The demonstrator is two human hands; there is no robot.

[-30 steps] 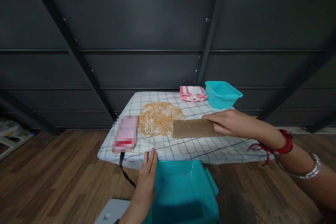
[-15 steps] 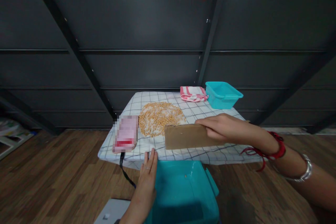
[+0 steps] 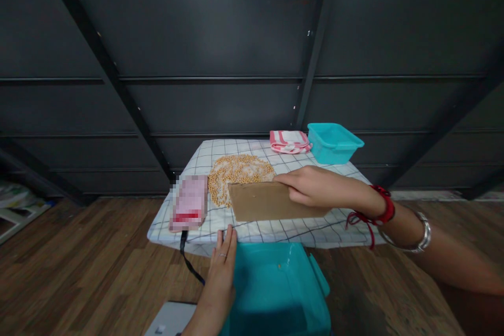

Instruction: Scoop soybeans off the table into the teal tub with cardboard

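My right hand (image 3: pixel 311 186) is closed round the top edge of a flat brown cardboard piece (image 3: pixel 263 202), which stands on its long edge on the checked cloth. Beyond it, small yellowish round grains (image 3: pixel 240 165), perhaps soybeans, lie spread in a loose patch, partly hidden by the cardboard. Against the left rim of a teal plastic bin (image 3: pixel 271 294) lies my left hand (image 3: pixel 224 262), fingers stretched out towards the table edge; its thumb is hidden. The bin sits just below the table's front edge, with a small speck inside.
On the table (image 3: pixel 205 149) a folded pink-and-white towel (image 3: pixel 290 142) lies beside a smaller turquoise basket (image 3: pixel 334 144) at the back right. A pinkish blurred packet (image 3: pixel 191 200) is at the left, a black strap (image 3: pixel 187 260) below it. A grey flat object (image 3: pixel 173 317) is at the lower left.
My right hand has moved left with the cardboard, which now covers more of the grain patch's near right side. My left hand and the bin stay almost where they were.
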